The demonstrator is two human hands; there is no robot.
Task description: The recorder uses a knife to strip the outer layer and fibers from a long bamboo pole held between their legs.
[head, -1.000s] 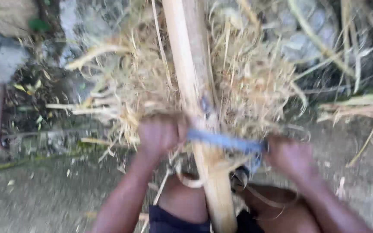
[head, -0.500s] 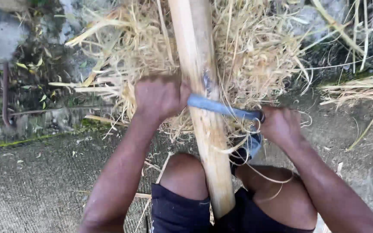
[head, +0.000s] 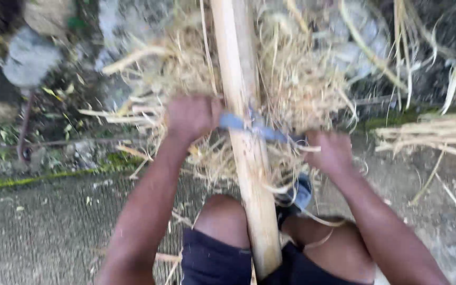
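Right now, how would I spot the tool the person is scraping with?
Find the long pale wooden pole running up the middle of the picture, over the heap of dry straw-coloured shavings. Across it lies a thin grey-blue metal blade, gripped by the left hand and right hand. It is the only bluish, crosswise thing there.

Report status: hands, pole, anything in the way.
Left hand and right hand shut on blade ends. Blade lies across pale pole. Shavings heaped around; nothing blocking.

Pale peeled pole (head: 244, 158) runs lengthwise between knees; bluish blade (head: 257, 128), blurred, probably two-handled, lies across it.
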